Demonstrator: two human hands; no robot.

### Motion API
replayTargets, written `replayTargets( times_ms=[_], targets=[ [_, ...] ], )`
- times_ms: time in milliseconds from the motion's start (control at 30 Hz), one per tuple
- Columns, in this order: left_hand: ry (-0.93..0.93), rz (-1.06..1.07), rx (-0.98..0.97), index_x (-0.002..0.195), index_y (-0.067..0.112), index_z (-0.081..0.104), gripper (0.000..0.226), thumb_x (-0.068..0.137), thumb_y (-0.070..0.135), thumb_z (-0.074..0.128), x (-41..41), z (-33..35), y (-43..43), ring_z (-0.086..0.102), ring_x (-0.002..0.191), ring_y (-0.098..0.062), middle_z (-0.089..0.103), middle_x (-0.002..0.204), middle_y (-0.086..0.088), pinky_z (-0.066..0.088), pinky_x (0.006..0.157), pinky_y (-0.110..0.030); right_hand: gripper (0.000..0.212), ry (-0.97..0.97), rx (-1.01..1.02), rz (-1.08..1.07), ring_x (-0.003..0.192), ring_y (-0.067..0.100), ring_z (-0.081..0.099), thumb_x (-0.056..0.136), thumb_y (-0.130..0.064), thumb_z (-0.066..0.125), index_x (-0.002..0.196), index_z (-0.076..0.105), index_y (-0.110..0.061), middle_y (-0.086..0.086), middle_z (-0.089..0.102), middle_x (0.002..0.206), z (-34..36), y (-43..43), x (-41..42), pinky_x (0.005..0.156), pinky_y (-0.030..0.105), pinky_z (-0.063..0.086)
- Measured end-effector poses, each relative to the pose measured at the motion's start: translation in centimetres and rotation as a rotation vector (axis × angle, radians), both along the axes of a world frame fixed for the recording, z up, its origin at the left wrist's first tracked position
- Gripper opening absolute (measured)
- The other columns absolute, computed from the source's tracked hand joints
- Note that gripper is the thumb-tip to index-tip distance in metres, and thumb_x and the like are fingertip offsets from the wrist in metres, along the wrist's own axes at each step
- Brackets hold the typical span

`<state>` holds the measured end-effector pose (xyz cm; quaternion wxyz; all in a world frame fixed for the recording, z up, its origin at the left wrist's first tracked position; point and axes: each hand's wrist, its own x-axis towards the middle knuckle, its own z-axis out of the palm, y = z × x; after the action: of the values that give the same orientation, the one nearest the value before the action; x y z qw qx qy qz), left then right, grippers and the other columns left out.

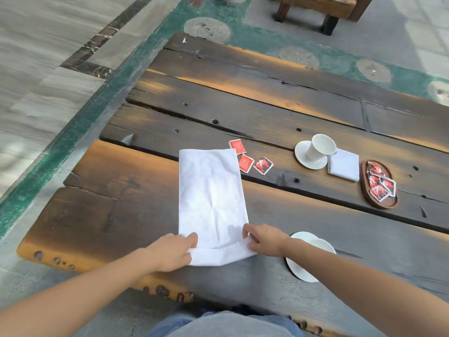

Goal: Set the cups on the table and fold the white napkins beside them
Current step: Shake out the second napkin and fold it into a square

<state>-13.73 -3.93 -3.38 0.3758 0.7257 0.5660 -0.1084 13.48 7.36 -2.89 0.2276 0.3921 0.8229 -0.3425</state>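
A long white napkin (211, 190) lies flat on the dark wooden table (121, 190), its near end turned up in a short fold. My left hand (170, 251) pinches the near left corner of that fold. My right hand (264, 239) pinches the near right corner. A white cup on a saucer (301, 271) sits just right of my right wrist, partly hidden by my forearm. Farther right, a second white cup (320, 147) stands on its saucer (303, 159) with a folded white napkin (343, 167) beside it.
Three red sachets (245, 162) lie loose just past the napkin's far right corner. An oval wooden tray (386, 203) with several red sachets sits at the right. The table's near edge runs close to my lap. A wooden bench (315, 8) stands beyond the table.
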Motion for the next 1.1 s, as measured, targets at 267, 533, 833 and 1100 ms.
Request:
replayTargets(
  times_ms=[267, 533, 833, 1100],
  targets=[
    [-0.084, 0.21, 0.072, 0.092, 0.025, 0.068, 0.018, 0.076, 0.032, 0.072, -5.3, 7.4, 8.2, 0.052, 0.068, -0.007, 0.055, 0.07, 0.009, 0.038, 0.059, -0.023, 0.038, 0.373, 0.123, -0.358, 0.049, 0.006, 0.052, 0.087, -0.024, 0.066, 0.055, 0.047, -0.017, -0.004, 0.058, 0.052, 6.3, 7.4, -4.0, 0.057, 0.027, 0.039],
    [-0.101, 0.637, 1.081, 0.084, 0.02, 0.072, 0.02, 0.081, 0.039, 0.067, -10.4, 24.7, 18.0, 0.062, 0.074, -0.027, 0.067, 0.073, -0.005, 0.049, 0.067, -0.039, 0.03, 1.088, 0.48, -0.708, 0.071, 0.019, 0.07, 0.092, -0.018, 0.059, 0.064, 0.048, -0.017, 0.003, 0.059, 0.066, 23.1, 16.7, -10.5, 0.058, 0.029, 0.054],
    [-0.481, 0.493, 0.868, 0.083, 0.014, 0.07, 0.005, 0.084, 0.02, 0.069, -11.0, 31.6, 15.4, 0.055, 0.056, 0.011, 0.068, 0.064, 0.019, 0.039, 0.055, 0.0, 0.019, 1.225, 0.499, -0.539, 0.072, 0.011, 0.051, 0.093, -0.018, 0.057, 0.081, 0.058, -0.003, 0.005, 0.054, 0.075, 29.0, 15.2, -9.0, 0.07, 0.03, 0.046],
    [-0.445, 0.398, 0.173, 0.078, 0.019, 0.065, 0.011, 0.089, 0.019, 0.063, -10.4, 22.9, 10.9, 0.053, 0.068, -0.009, 0.064, 0.069, 0.011, 0.039, 0.068, -0.021, 0.013, 0.748, -0.164, -0.441, 0.077, 0.015, 0.059, 0.089, -0.023, 0.063, 0.078, 0.063, -0.015, -0.002, 0.061, 0.074, 20.6, 11.6, -4.4, 0.088, 0.039, 0.053]
  ],
)
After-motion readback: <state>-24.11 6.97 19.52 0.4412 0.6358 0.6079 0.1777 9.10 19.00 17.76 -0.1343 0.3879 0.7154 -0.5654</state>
